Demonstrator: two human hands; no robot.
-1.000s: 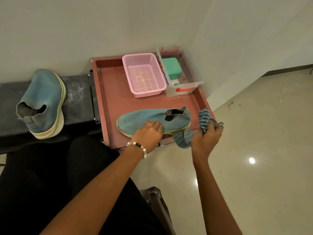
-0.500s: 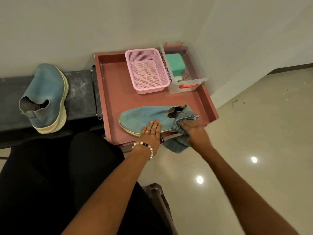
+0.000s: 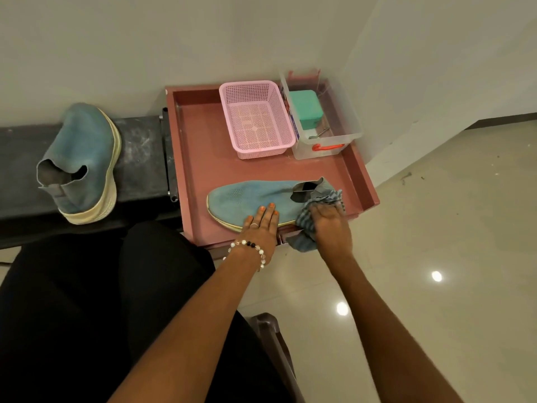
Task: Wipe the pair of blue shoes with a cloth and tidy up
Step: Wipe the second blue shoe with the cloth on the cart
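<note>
One blue shoe (image 3: 250, 196) lies on its side near the front of a pink tray (image 3: 200, 146), toe to the left. My left hand (image 3: 260, 225) rests flat on its near side, fingers spread, pinning it down. My right hand (image 3: 329, 228) presses a blue striped cloth (image 3: 308, 219) against the shoe's heel end; part of the cloth hangs over the tray's front edge. The second blue shoe (image 3: 82, 161) stands on a dark bench (image 3: 139, 158) to the left, apart from both hands.
At the tray's back stand a pink mesh basket (image 3: 255, 117) and a clear plastic box (image 3: 343, 120) holding a green block (image 3: 305, 107). White walls close in behind and to the right. Glossy tiled floor (image 3: 436, 228) lies to the right; my dark-clad legs fill the lower left.
My right hand has brought the cloth from beside the tray's corner onto the shoe's heel. My left hand has flattened on the shoe. The camera view has shifted slightly.
</note>
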